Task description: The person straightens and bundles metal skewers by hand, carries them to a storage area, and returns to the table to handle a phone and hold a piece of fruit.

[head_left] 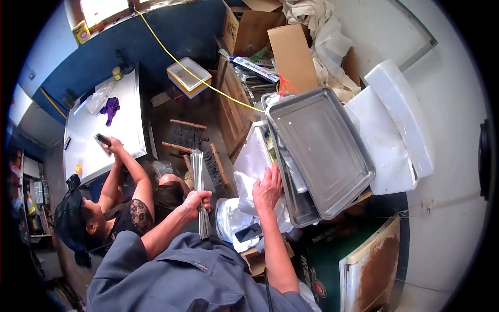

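In the head view, my left hand is closed around a bundle of thin, pale grey rods, held nearly upright so that they stick out above and below the fist. My right hand has its fingers stretched out beside a white plastic bag and the edge of the stacked metal trays. Whether its fingertips press on the bag or on the box behind it, I cannot tell. A dark phone lies on white plastic just below the hands.
At left, a seated person holds dark thin rods over a white table with a purple cloth. Wooden-framed stools stand between us. White foam pieces, cardboard and a yellow cable are around the trays.
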`<move>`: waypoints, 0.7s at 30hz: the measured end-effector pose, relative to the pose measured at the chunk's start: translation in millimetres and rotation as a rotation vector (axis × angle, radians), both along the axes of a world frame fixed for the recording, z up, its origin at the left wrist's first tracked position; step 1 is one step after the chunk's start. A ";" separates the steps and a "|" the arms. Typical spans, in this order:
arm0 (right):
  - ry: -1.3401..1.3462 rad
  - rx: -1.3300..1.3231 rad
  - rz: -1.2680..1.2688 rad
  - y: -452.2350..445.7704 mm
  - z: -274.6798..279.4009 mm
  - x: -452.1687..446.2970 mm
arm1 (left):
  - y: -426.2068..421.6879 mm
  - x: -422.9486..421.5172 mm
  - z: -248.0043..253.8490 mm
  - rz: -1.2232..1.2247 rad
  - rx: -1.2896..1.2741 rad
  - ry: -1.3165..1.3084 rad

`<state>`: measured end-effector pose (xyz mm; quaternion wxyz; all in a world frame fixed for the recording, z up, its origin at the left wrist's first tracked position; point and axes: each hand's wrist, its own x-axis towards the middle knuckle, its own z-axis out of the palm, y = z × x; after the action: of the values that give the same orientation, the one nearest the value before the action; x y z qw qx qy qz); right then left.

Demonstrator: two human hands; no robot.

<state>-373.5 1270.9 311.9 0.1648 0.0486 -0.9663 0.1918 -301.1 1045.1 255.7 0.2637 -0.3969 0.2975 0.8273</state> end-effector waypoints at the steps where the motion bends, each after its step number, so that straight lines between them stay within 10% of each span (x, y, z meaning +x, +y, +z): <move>1: 0.002 -0.004 0.003 0.3 -0.8 -0.7 | -1.0 -2.4 -1.9 -0.009 -0.028 0.018; 21: 0.034 0.198 -0.167 -5.1 -15.1 -18.6 | -71.3 -424.4 2.5 -0.803 -1.192 0.559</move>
<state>-392.1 1265.7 296.8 0.1909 -0.0127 -0.9782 0.0804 -725.5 973.8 258.2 0.2004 -0.1096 0.8696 0.4377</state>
